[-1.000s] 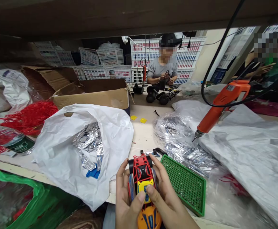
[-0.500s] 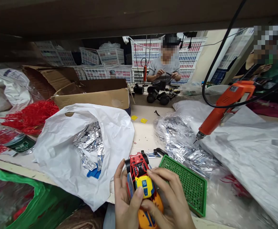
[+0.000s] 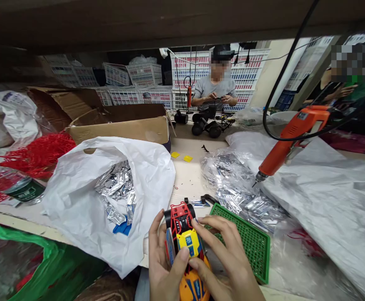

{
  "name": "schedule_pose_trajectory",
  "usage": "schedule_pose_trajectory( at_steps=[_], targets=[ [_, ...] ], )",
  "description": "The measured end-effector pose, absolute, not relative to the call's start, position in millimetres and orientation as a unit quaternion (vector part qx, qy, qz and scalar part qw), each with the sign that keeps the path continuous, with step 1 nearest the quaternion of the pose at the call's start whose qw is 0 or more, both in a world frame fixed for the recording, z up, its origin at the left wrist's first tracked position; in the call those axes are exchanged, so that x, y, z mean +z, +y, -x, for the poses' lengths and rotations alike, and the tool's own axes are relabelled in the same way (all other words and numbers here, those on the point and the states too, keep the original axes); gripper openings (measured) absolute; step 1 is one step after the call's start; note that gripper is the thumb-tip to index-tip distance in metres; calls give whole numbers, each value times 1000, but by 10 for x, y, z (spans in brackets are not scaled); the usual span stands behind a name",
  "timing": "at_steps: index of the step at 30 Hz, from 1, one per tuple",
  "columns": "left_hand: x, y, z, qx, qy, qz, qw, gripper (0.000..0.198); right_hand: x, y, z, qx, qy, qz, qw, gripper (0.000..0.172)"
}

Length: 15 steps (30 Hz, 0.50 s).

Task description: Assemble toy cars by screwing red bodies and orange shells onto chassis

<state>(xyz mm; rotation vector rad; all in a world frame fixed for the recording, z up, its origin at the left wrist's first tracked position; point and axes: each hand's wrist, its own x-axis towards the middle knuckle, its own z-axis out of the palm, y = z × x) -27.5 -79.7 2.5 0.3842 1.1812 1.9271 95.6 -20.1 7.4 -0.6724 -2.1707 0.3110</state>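
A toy car [image 3: 189, 242] with a red frame, black wheels and a yellow and orange body is held low in front of me, its red end pointing away. My left hand [image 3: 169, 263] wraps its left side, thumb lying on the yellow part. From the right, my right hand [image 3: 226, 255] grips it too, with the thumb on the body and the index fingertip at the frame's edge. Right beside that hand is a green perforated tray [image 3: 248, 242] of small bits. The car's underside is hidden.
A white bag [image 3: 151, 175] of silvery parts lies left, and a clear bag [image 3: 232, 196] of similar pieces right. An orange electric screwdriver [image 3: 289, 142] hangs over the right side. Behind stand a cardboard box [image 3: 122, 129] and a person [image 3: 215, 90] handling black parts.
My right hand's index finger has shifted slightly along the car's frame. Both hands keep hold of the car. The person opposite has brought their hands closer together.
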Motion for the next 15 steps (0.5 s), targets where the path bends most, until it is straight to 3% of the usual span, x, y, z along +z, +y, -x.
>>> schedule_pose_trajectory(
  at_steps=[5, 9, 12, 15],
  targets=[
    [5, -803, 285, 758, 492, -156, 398, 97, 13, -249, -942, 83, -852, 287, 430, 54],
    [-1, -795, 276, 764, 487, -154, 394, 99, -55, -285, -888, 123, -830, 298, 455, 48],
    [18, -784, 274, 765, 484, -153, 397, 98, -107, -354, -817, 235, -782, 333, 471, 45],
    [22, -777, 288, 767, 464, -163, 411, 96, -100, -421, -746, 432, -657, 383, 485, 49]
  ],
)
